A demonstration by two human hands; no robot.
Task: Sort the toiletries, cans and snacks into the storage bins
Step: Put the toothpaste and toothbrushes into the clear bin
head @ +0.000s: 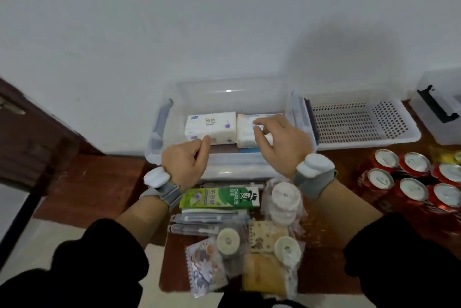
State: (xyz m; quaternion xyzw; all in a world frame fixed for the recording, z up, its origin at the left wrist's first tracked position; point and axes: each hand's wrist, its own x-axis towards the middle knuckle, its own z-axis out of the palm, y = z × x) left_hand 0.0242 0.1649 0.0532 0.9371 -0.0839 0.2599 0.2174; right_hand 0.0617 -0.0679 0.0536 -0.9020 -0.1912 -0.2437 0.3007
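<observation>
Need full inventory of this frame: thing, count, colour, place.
clear bin: 1, transparent, centre, against wall
tissue packs: 2, white, side by side in clear bin
perforated basket: 1, white, right of clear bin
latched box: 1, clear, black latch, far right
cans: at least 6, red, table right
toothpaste box: 1, green, before clear bin
toothbrush packs: several, clear, beside toothpaste box
snack packets: several, clear wrap, table centre
table: 1, red-brown
left hand: at left pack
right hand: over right pack
</observation>
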